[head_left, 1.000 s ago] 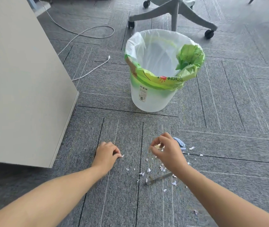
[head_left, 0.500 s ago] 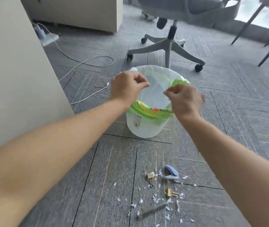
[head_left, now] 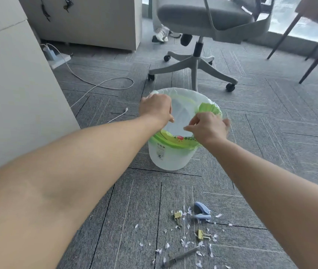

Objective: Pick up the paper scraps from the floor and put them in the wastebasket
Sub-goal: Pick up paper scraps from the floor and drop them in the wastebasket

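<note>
Left hand (head_left: 155, 108) at frame centre, over the left rim of the wastebasket (head_left: 168, 160). Fingers curl downward; can't tell if it holds anything. Right hand (head_left: 209, 126) just right of it, over the near rim, thumb and fingertips (head_left: 188, 129) pinched together. Whether a scrap sits between them can't be told, and its far edge is blurred.

Wastebasket is translucent white and stands upright on the grey carpet floor (head_left: 270, 152). Its white liner bag (head_left: 183, 111) is folded over the rim with a green printed band (head_left: 170, 141). The band has a red mark and pale lettering, unreadable. Black printed label (head_left: 161, 151) on the basket's side, too small to read.

Paper scraps (head_left: 183, 242) lie scattered on the floor, lower centre-right, well apart from the basket. Among them are two gold binder clips (head_left: 178, 215), a blue clip-like tool (head_left: 201, 211) and a grey pen-like stick (head_left: 181, 257).

Grey office chair (head_left: 197, 63) top centre, behind the basket. White cable (head_left: 104, 86) upper left, beside a pale cabinet panel (head_left: 18, 94).
</note>
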Demonstrator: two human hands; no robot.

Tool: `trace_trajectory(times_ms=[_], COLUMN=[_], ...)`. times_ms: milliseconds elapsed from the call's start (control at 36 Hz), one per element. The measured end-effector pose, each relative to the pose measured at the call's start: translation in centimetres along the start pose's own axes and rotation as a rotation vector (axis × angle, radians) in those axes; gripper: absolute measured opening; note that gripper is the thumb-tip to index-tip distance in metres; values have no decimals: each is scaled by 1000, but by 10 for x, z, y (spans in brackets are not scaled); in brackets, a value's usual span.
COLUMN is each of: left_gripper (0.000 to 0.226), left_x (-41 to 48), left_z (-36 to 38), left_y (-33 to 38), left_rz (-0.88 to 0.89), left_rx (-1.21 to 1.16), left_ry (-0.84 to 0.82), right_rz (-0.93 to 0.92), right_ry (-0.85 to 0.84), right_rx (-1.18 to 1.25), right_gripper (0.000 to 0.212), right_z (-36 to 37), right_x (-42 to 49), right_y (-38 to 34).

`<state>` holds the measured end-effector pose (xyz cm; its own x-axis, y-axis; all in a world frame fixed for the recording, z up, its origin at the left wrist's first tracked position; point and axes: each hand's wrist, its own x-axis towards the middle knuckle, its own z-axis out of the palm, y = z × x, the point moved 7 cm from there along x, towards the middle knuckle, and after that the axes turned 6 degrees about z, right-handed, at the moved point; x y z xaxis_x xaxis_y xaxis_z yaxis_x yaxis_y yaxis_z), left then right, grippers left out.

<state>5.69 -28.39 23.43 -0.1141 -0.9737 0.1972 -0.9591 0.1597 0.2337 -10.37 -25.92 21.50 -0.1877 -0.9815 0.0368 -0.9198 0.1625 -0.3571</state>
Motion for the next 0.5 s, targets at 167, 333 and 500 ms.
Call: trace_trajectory(times_ms=[167, 333, 500], left_gripper=[15, 50, 49], left_x=[-8, -39, -127], left_z=[10, 29, 53], left_y=[6, 12, 1], left_rz=[18, 91, 0], left_rx=[14, 59, -376], left_ry=[-36, -150, 186], right_rz=[-80, -134, -93], right_ry=[2, 123, 225], right_rx=[-37, 170, 375], right_gripper=[44, 51, 39], right_z=[9, 13, 66], right_x=[-19, -56, -143], right_y=[-5, -1, 32])
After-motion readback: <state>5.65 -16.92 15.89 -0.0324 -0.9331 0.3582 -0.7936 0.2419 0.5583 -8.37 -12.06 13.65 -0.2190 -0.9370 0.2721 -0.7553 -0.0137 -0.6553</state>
